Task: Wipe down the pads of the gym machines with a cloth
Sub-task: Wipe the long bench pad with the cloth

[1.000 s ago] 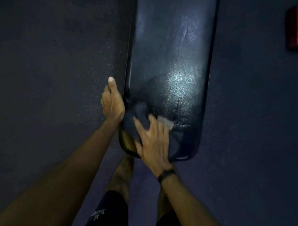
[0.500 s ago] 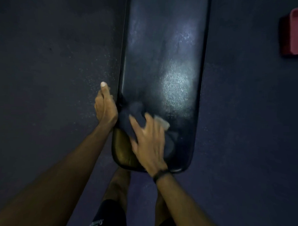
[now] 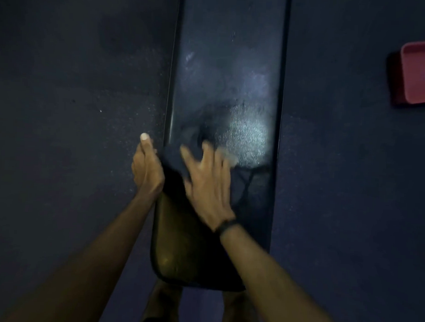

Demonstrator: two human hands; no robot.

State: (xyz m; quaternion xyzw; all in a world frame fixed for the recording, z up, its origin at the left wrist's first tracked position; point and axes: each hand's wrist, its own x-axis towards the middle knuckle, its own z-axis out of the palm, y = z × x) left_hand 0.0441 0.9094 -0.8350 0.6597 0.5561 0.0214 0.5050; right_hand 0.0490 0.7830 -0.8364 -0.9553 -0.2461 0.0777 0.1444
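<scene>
On the long bench pad (image 3: 228, 94), of smooth dark vinyl with rounded corners and a shiny patch, the right hand (image 3: 207, 182) presses a dark cloth (image 3: 174, 159) with spread fingers. The left hand (image 3: 146, 169) rests against the pad's left edge, fingers together. A red plastic tray (image 3: 419, 74) lies on the speckled floor (image 3: 76, 108); its small white mark is unreadable.

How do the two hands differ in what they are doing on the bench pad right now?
The left hand rests edge-on against the pad's left side, off the cloth; the right hand lies flat, fingers spread, on the cloth. Only the right wrist wears a band. Both are bare.
</scene>
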